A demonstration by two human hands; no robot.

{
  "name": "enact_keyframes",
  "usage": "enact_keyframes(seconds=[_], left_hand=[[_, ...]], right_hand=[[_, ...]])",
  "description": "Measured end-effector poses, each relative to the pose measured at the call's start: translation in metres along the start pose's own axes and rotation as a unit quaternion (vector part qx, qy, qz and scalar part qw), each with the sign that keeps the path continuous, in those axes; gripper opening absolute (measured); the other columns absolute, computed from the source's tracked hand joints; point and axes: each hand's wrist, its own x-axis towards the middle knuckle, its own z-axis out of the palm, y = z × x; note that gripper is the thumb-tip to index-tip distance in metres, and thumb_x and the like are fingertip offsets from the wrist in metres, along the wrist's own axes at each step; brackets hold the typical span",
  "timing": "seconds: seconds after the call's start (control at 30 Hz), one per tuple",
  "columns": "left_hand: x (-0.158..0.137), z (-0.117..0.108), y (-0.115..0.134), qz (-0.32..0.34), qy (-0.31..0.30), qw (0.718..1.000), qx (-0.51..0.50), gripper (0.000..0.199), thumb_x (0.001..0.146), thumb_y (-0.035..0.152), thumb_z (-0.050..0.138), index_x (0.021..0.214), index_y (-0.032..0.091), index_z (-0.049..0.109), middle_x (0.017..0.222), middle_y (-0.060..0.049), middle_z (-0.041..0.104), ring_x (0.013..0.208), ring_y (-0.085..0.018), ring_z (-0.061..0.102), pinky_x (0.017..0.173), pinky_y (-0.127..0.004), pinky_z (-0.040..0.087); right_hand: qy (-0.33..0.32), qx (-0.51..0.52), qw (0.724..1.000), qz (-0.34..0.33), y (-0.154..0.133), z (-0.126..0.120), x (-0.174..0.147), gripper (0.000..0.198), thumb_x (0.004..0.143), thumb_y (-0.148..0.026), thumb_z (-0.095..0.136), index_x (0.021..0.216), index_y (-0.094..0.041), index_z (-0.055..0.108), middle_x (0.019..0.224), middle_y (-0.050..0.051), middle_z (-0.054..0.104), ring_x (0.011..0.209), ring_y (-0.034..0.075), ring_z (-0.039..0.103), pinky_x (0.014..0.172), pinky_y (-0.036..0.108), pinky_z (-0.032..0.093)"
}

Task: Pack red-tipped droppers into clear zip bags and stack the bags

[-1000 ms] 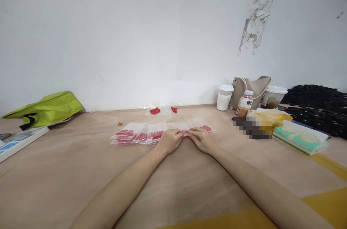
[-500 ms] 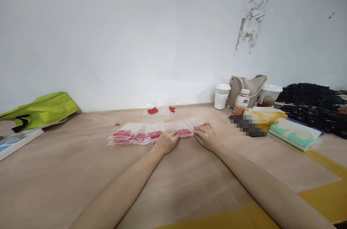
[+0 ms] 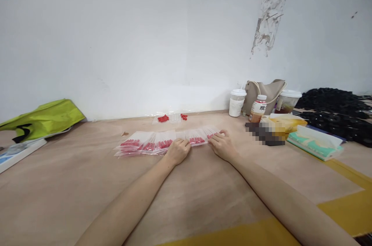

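A row of overlapping clear plastic bags with red pieces inside (image 3: 151, 143) lies flat on the brown table (image 3: 186, 195). My left hand (image 3: 178, 150) rests on the near edge of the row, fingers curled onto the bags. Resting on the right end of the row, my right hand (image 3: 222, 145) has its fingertips on the last bags. Behind the row, by the wall, lie loose red pieces on a clear bag (image 3: 170, 117).
A lime green bag (image 3: 43, 118) and a white board (image 3: 17, 152) sit at the left. At the right stand two lidded cups (image 3: 236, 102), a bottle (image 3: 258, 108), a beige bag (image 3: 267, 91), a tissue pack (image 3: 315, 143) and a black pile (image 3: 337, 112).
My hands have moved apart: the right one slid toward the right end of the row, pulling it in, and the left one stayed near the middle. The view has shifted slightly.
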Motion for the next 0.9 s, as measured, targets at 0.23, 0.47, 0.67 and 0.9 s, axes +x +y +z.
enact_keyframes(seconds=[0.23, 0.47, 0.67, 0.9], left_hand=[[0.0, 0.001, 0.0, -0.004, 0.005, 1.0, 0.002, 0.029, 0.087, 0.008, 0.035, 0.068, 0.015, 0.056, 0.07, -0.005, 0.057, 0.067, -0.016, 0.055, 0.063, -0.029, 0.043], [-0.002, 0.005, -0.002, -0.023, 0.023, 0.999, 0.005, 0.028, 0.089, 0.016, 0.036, 0.072, 0.016, 0.058, 0.071, -0.006, 0.058, 0.068, -0.017, 0.056, 0.064, -0.029, 0.043], [-0.002, 0.005, -0.001, -0.025, 0.036, 0.999, 0.003, 0.027, 0.088, 0.017, 0.037, 0.072, 0.015, 0.058, 0.07, -0.006, 0.059, 0.067, -0.017, 0.056, 0.064, -0.029, 0.043], [-0.002, 0.005, 0.0, -0.019, 0.055, 0.998, 0.006, 0.026, 0.087, 0.017, 0.039, 0.07, 0.016, 0.058, 0.068, -0.005, 0.058, 0.066, -0.016, 0.056, 0.062, -0.028, 0.043]], right_hand=[[-0.003, 0.002, 1.0, -0.009, 0.001, -0.002, 0.001, 0.025, 0.084, -0.016, 0.04, 0.074, -0.021, 0.062, 0.074, 0.003, 0.064, 0.073, 0.014, 0.052, 0.083, 0.036, 0.024], [-0.019, -0.017, 0.999, -0.034, 0.005, -0.006, 0.001, 0.03, 0.088, -0.02, 0.034, 0.079, -0.024, 0.062, 0.079, 0.002, 0.065, 0.076, 0.013, 0.051, 0.085, 0.035, 0.026], [-0.034, 0.006, 0.998, -0.049, 0.01, -0.004, -0.002, 0.029, 0.088, -0.02, 0.032, 0.087, -0.025, 0.061, 0.085, 0.002, 0.065, 0.078, 0.013, 0.052, 0.089, 0.037, 0.026], [-0.01, 0.018, 0.999, -0.044, 0.007, -0.004, 0.002, 0.026, 0.087, -0.021, 0.037, 0.082, -0.025, 0.062, 0.079, 0.001, 0.064, 0.078, 0.013, 0.051, 0.09, 0.038, 0.023]])
